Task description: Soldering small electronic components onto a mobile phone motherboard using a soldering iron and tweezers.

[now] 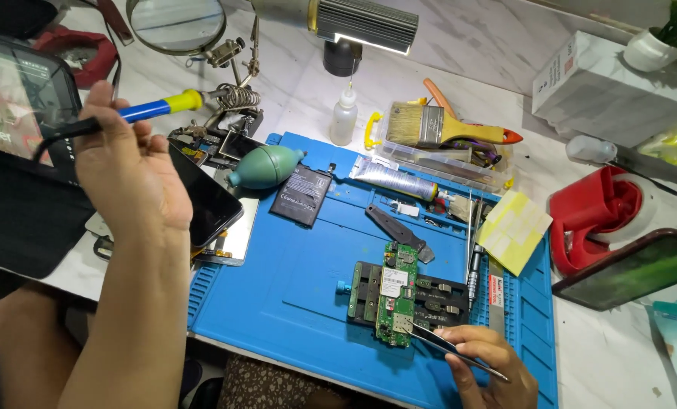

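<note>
On the blue rubber mat (293, 280), which covers the middle of the pale marble surface (626, 363), sits one green circuit board (397, 295), narrow and studded with small metal parts, clamped in a black holder (437, 299). At the board's lower end the right hand (486, 360) pinches one pair of thin metal tweezers (448, 347), fingers closed on the shafts, the points touching the board. The wrist is cut off by the bottom edge.

Left of the mat, raised above it, the left hand (130, 163) is seen from the back. Its fingers are clenched around one soldering iron (153, 108) with a blue and yellow grip; a black cord loops from the hand, and the tip is lost among the metal clips of a stand (236, 91).

On the mat's upper part lie one smooth teal rubber blower (266, 167), one flat black battery (302, 195), one silver tube (393, 180) and one grey metal strip (395, 229). A yellow pad of paper (514, 229) overlaps the mat's right edge. Beyond the mat's top edge stand one small clear bottle (344, 117) and one bristle brush (444, 127) with a yellow handle on a clear box.

Left of the mat, one dark phone (210, 201) lies partly hidden behind the left forearm. Right of the mat are a red tape dispenser (596, 216), a second dark phone (630, 269) tilted against it, and a white box (611, 91). A round magnifier (176, 23) is cut off at the top.
</note>
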